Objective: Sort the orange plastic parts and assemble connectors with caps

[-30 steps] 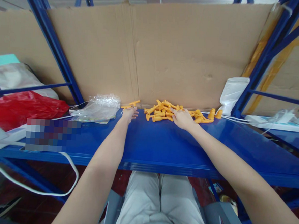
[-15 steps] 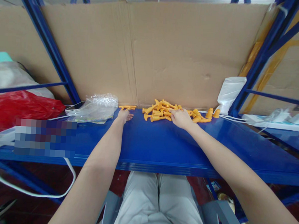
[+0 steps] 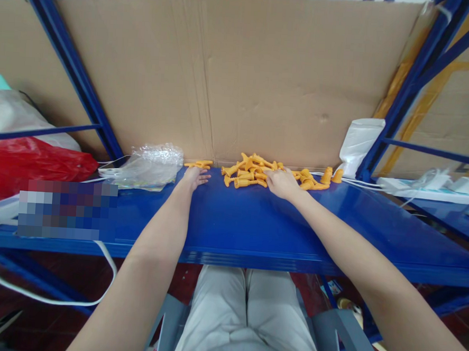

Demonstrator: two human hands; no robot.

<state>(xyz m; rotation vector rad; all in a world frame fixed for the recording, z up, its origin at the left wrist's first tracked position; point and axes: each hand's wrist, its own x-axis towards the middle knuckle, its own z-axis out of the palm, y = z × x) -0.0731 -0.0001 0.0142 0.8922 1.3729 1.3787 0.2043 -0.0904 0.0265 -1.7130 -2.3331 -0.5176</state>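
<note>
A pile of orange plastic pieces [image 3: 245,176], some tube-shaped with flared ends, lies on the blue shelf against the cardboard. My right hand [image 3: 284,184] is over the right part of this pile, its fingers curled down onto a piece; the fingertips are partly hidden among the parts. To the left, my left hand [image 3: 194,177] rests low over the shelf with its fingers apart and nothing in them. Just behind it, a few slim orange pieces [image 3: 198,164] lie along the cardboard. Two orange cup-like pieces [image 3: 327,175] stand upright at the pile's right end.
Clear plastic bags [image 3: 149,167] lie left of my left hand. A red bag [image 3: 32,166] and a white cable [image 3: 111,274] are farther left. At right are a white pouch [image 3: 359,146] and a power strip [image 3: 428,191]. A cardboard sheet [image 3: 264,82] closes the back.
The view has shifted slightly. My left hand's fingers look a little more spread. My right hand stays at the same place on the pile.
</note>
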